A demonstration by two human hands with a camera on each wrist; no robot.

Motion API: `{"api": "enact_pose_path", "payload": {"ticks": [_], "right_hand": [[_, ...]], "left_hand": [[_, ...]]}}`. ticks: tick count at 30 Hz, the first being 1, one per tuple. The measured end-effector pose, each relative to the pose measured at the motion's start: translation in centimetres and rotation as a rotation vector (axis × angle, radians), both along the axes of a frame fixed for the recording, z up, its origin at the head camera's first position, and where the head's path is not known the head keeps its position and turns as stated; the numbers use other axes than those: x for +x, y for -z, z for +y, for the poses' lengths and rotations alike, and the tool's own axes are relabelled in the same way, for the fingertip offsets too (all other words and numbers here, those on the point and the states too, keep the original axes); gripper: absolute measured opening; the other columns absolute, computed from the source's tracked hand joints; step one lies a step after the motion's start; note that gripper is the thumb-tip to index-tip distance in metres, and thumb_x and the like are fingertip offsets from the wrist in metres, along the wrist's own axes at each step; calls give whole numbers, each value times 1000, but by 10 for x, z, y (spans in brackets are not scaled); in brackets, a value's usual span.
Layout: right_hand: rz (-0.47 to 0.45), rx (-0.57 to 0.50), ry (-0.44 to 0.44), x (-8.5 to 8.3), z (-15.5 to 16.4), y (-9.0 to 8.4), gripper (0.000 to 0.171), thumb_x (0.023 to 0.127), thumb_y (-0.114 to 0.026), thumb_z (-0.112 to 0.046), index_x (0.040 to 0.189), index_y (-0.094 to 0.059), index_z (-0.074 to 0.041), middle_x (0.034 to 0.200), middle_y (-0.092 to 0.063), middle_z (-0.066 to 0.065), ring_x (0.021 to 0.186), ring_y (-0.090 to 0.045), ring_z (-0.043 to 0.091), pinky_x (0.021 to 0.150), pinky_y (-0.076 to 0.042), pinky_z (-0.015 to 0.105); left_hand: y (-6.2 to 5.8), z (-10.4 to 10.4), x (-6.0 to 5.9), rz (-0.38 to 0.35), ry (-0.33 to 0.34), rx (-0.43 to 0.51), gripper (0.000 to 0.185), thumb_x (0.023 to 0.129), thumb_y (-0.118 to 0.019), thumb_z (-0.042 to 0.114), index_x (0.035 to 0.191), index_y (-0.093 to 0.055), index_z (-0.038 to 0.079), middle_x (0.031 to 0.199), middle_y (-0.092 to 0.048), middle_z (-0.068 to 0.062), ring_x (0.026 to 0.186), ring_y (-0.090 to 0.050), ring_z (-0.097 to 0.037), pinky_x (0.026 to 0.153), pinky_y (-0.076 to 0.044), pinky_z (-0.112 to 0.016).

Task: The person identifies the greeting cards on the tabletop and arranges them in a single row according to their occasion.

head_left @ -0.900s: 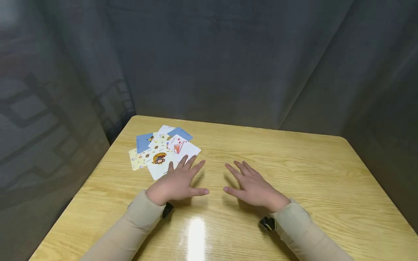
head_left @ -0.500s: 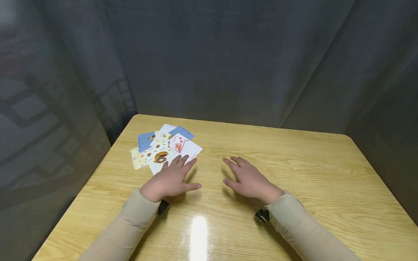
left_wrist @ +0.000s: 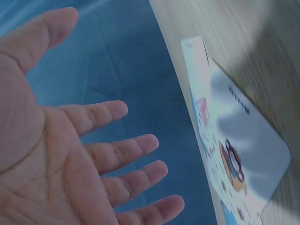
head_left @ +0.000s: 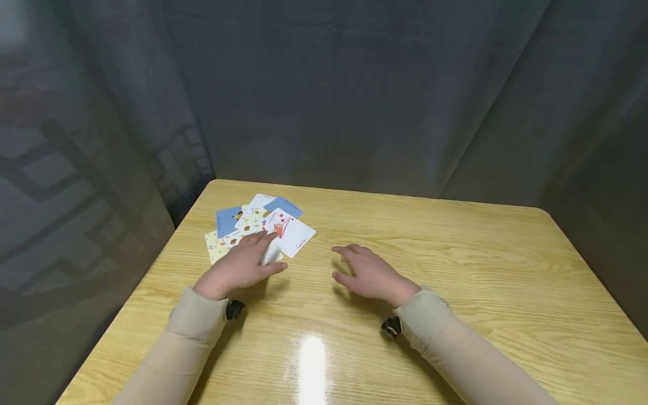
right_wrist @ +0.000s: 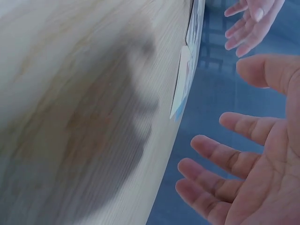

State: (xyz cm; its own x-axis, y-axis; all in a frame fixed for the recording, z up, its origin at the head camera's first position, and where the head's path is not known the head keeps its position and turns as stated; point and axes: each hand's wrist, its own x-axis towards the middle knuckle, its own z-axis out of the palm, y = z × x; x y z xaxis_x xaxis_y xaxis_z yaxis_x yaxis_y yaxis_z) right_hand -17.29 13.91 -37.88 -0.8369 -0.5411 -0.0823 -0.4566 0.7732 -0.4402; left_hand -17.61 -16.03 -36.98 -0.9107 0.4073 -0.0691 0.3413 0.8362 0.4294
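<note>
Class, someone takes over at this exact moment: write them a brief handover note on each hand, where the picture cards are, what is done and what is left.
Left hand: open, palm down, fingers straight, over the near edge of the picture cards; the wrist view shows a gap under the palm, so contact is uncertain.
Right hand: open, holds nothing, above bare table beside the cards.
Cards: a loose overlapping spread at the table's far left.
Done: nothing gathered or lifted.
Left: probably all the card handling, beginning with the left hand.

two hands [head_left: 238, 269] [head_left: 372, 275], one table [head_left: 455, 270], roughly seven overlapping picture cards [head_left: 293, 233]
</note>
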Motion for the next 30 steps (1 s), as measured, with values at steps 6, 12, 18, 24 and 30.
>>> {"api": "enact_pose_path", "payload": {"ticks": [6,12,18,24,30], "right_hand": [[-23,8,-23,-6,-21,-3,60,104,-60,-33,156,-44,-7,151,-48,22,139,-46,40,112,-38,54],[-23,26,-59,-13,-40,-5,62,103,-60,-35,156,-44,-7,151,-49,20,139,-46,38,112,-38,52],[-24,35,-83,-15,-54,-4,62,103,-58,-35,156,-44,-7,151,-50,19,139,-45,38,113,-37,51],[-24,48,-98,-18,-67,-1,60,103,-57,-34,156,-44,-8,154,-47,19,143,-42,38,116,-33,48],[-52,10,-39,-20,-82,7,60,102,-61,-32,154,-46,-5,146,-55,19,139,-47,35,114,-37,45]], "left_hand": [[-1,-20,-8,-47,-65,59,77,103,-60,42,156,-35,-7,158,-34,-33,147,-25,-53,116,-24,-64],[3,-32,-21,-73,-146,54,74,105,-57,39,154,-33,-12,157,-35,-34,146,-25,-54,116,-23,-65],[8,-38,-31,-88,-186,35,74,104,-56,39,154,-33,-12,157,-33,-34,147,-22,-54,116,-23,-66],[14,-34,-41,-125,-220,14,82,100,-62,45,156,-32,-7,159,-30,-35,146,-22,-55,112,-25,-70],[22,-27,-51,-124,-201,-58,103,87,-75,58,158,-31,-3,157,-30,-36,144,-27,-55,108,-28,-73]]}}
